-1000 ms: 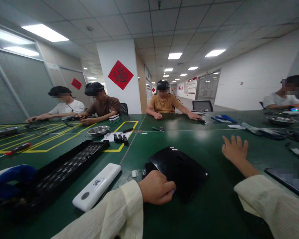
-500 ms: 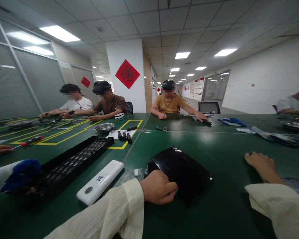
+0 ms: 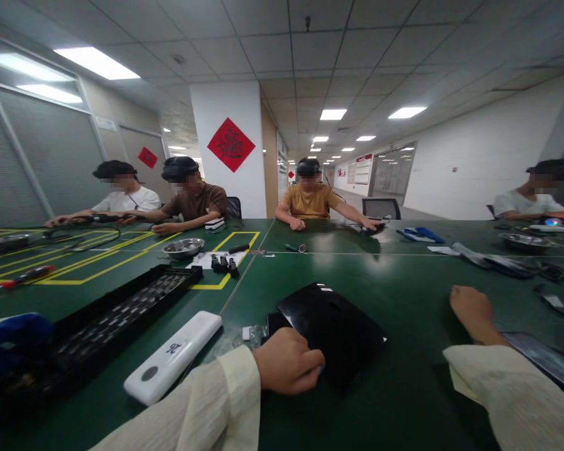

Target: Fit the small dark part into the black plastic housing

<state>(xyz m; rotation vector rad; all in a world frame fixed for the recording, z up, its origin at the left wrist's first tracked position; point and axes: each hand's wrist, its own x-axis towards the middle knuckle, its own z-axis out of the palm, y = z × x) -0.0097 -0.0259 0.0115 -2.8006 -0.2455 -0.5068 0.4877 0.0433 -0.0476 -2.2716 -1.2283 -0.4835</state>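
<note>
My left hand (image 3: 289,363) is closed, fingers curled, over the near left edge of a curved, glossy black panel (image 3: 333,319). A tiny blue bit shows at its fingertips; what it is I cannot make out. To the right, my right hand (image 3: 472,310) rests on the green table with its fingers folded in, and no object shows in it. Left of my left hand lie a clear plastic bag (image 3: 235,338) with a small white piece and a white oblong device (image 3: 173,357) marked 26. A dark tablet-like slab (image 3: 545,357) is beside my right forearm.
A long black tray-like housing (image 3: 126,313) lies at left, near a blue glove (image 3: 14,338) and a screwdriver (image 3: 28,275). Further back are a metal bowl (image 3: 183,248), black clips (image 3: 224,265) and pliers (image 3: 296,248). Several people sit around the table.
The whole view has turned slightly right, so everything sits further left. A hand at the far left has gone out of view. My right hand's fingers look more folded in.
</note>
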